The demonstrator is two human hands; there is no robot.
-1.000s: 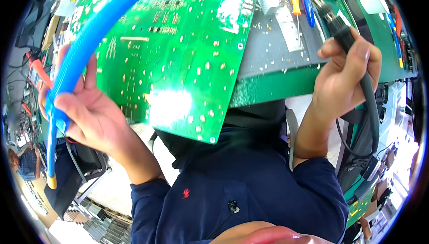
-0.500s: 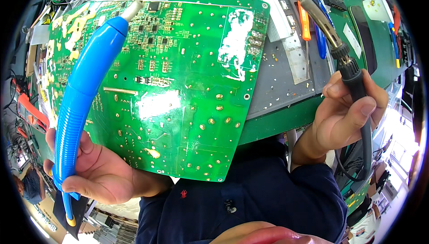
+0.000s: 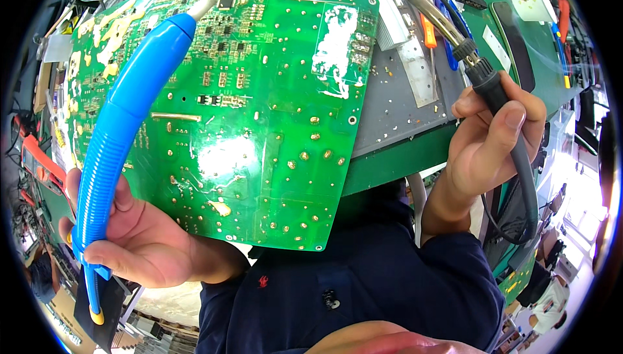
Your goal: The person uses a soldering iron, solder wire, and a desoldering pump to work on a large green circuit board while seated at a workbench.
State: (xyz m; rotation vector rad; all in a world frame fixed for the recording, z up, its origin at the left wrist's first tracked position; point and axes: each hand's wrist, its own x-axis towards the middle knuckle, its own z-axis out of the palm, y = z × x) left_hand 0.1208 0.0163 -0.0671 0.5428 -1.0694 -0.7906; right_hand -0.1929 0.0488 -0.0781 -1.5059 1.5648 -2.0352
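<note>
My left hand [image 3: 139, 231] is wrapped round the ribbed lower part of a blue solder sucker [image 3: 133, 94], whose pale nozzle points up over the far part of a green circuit board [image 3: 285, 127]. Whether the nozzle touches the board I cannot tell. In my right hand [image 3: 496, 136], a soldering iron [image 3: 487, 81] with a black handle is held between thumb and fingers, its metal barrel slanting up and left beyond the board's right edge. Its black cord loops down below the hand. White residue covers a patch at the board's upper right, and yellowish blobs lie along its left side.
Right of the board lie a finned metal heatsink [image 3: 376, 10], an orange screwdriver [image 3: 426, 26], a dark phone [image 3: 513, 42] and a white cup [image 3: 533, 5]. A red tool [image 3: 42, 159] rests at the left. Small debris dots the grey mat [image 3: 389, 117].
The soldering iron and my right hand have shifted left and slightly up. The solder sucker's nozzle has moved a little right and up. The board appears slightly higher and further left.
</note>
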